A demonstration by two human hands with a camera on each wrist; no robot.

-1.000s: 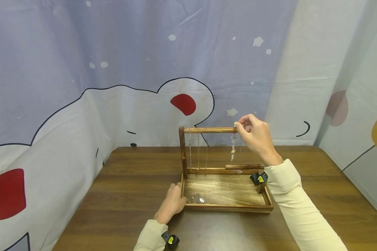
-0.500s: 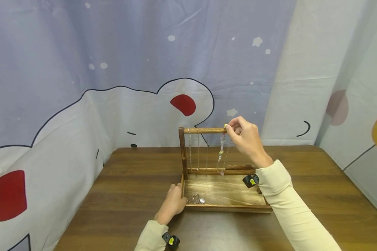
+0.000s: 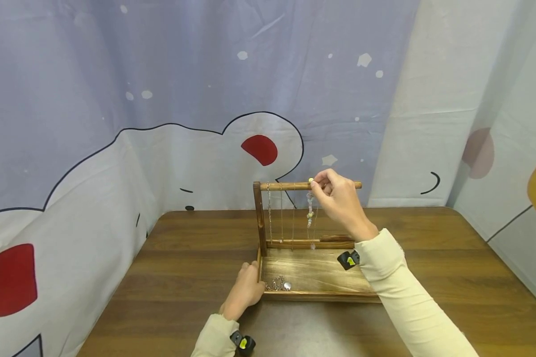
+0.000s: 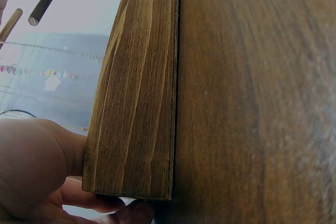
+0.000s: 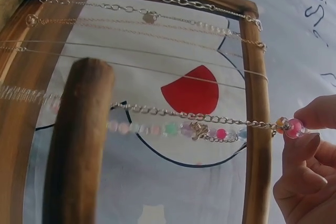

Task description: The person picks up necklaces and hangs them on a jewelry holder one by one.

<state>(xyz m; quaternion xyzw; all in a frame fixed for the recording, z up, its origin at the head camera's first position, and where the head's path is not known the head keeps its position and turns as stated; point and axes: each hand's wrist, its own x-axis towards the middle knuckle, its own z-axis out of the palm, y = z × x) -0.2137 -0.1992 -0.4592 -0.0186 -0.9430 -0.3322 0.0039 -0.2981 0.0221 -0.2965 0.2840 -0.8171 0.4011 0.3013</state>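
My right hand (image 3: 339,201) pinches a beaded necklace (image 3: 310,218) between thumb and fingertips, right at the top bar (image 3: 350,185) of a wooden jewelry stand. In the right wrist view a pink bead (image 5: 295,128) sits at the fingertips, and the necklace's chain and pastel beads (image 5: 170,128) drape from the bar on the stand's side. My left hand (image 3: 245,287) grips the near left corner of the stand's tray (image 3: 321,296); in the left wrist view the thumb and fingers lie around the end of the tray wall (image 4: 131,87).
Several thin necklaces (image 3: 281,218) hang at the bar's left end, beside the upright post (image 3: 259,218). A silver chain with a round pendant (image 3: 287,286) lies in the tray's near left corner. A shorter, lower bar (image 3: 334,238) juts out at the right. A printed curtain stands behind the table (image 3: 183,258).
My right hand has moved left along the top bar with the beaded necklace, closer to the other necklaces, baring the bar's right end. The left hand has stayed on the tray corner.
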